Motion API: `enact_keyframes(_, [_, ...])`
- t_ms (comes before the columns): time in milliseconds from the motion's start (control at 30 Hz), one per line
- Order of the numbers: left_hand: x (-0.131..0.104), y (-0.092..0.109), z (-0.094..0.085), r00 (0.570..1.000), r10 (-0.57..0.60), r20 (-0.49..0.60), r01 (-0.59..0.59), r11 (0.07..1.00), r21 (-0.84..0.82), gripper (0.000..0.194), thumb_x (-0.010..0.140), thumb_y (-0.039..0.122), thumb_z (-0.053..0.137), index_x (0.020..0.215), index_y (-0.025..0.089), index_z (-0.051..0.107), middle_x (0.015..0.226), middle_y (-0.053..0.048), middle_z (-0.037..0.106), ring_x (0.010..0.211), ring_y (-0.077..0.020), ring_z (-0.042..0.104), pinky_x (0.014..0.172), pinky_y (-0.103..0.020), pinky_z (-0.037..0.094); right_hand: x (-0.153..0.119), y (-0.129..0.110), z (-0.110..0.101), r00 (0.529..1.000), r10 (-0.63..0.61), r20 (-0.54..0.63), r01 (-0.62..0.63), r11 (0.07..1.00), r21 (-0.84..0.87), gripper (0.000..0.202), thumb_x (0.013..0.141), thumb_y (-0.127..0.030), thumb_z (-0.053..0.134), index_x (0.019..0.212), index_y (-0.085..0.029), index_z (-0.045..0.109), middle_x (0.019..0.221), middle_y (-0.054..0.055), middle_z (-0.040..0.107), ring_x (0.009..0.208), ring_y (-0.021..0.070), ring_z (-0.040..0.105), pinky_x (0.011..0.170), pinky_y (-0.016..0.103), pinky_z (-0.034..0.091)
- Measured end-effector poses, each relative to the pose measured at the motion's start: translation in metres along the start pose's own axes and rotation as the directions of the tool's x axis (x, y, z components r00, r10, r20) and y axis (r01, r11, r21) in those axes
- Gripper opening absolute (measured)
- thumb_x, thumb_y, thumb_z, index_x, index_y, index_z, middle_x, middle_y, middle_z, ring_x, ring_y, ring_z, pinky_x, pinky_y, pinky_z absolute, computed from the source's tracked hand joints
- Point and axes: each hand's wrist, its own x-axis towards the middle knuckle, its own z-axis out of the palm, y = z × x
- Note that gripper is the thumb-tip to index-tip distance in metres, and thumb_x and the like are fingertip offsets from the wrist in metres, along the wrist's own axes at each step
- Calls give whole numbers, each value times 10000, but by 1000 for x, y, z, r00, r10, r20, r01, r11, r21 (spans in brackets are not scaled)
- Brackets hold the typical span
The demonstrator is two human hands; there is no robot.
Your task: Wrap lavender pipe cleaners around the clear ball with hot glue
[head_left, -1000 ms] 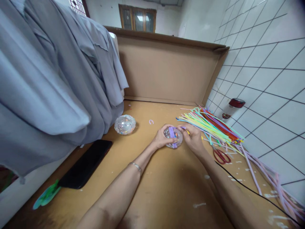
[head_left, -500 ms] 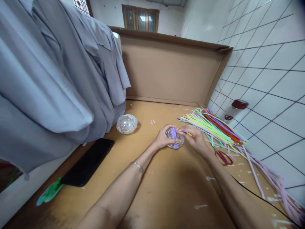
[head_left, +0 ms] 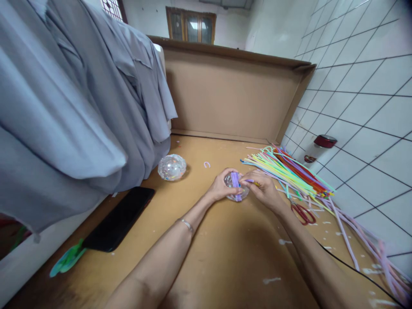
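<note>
My left hand is wrapped round the side of a small clear bowl with a bumpy edge. Several purple fuzzy strips, like pipe cleaners, lie side by side across it under my left thumb. At the bowl's right side my right hand pinches a short purple piece. A bit of yellow shows below its fingers, too small to make out. A second clear bowl, with coloured specks in it, stands to the left. Between the two bowls lies a curled pink pipe cleaner scrap.
A pile of coloured pipe cleaners and red-handled scissors lie at right. Behind them stands a red-lidded jar by the tiled wall. A black phone and grey cloth are at left; a cardboard panel closes the back.
My right hand's fingers have shifted slightly with the purple piece, closer over the bowl's right edge. My left hand and the bowl have hardly moved.
</note>
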Motion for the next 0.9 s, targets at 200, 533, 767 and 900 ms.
enact_keyframes(200, [0,-2,0,1000,-17,10,17,998,-53,623,497,242,805,1068,158,571,1034,-46,665,957,-202,618,895,-304,454,0,-3,2,999,-36,9,36,999,-33,172,909,-254,541,801,-205,666,794,47,701,774,177,613,740,340,451])
enact_keyframes(533, [0,2,0,999,-45,14,46,997,-57,607,495,206,796,1058,159,576,1023,-48,676,945,-206,629,870,-312,470,-2,-2,4,998,-45,32,48,993,-108,222,935,-291,486,827,-207,661,791,57,692,793,194,601,746,359,419])
enact_keyframes(767, [0,-3,-1,999,-33,19,35,996,-84,618,494,202,798,1070,156,580,1012,-48,671,933,-203,630,875,-316,474,-3,-2,4,998,-56,23,58,993,-107,225,937,-289,485,825,-210,663,801,59,685,798,188,600,738,354,418])
enact_keyframes(900, [1,-5,-2,999,-29,37,31,996,-82,618,499,215,800,1073,158,577,1004,-42,663,908,-193,623,855,-307,476,-3,-3,3,998,-61,34,64,993,-96,225,938,-292,487,837,-211,671,794,58,680,809,189,604,738,354,420])
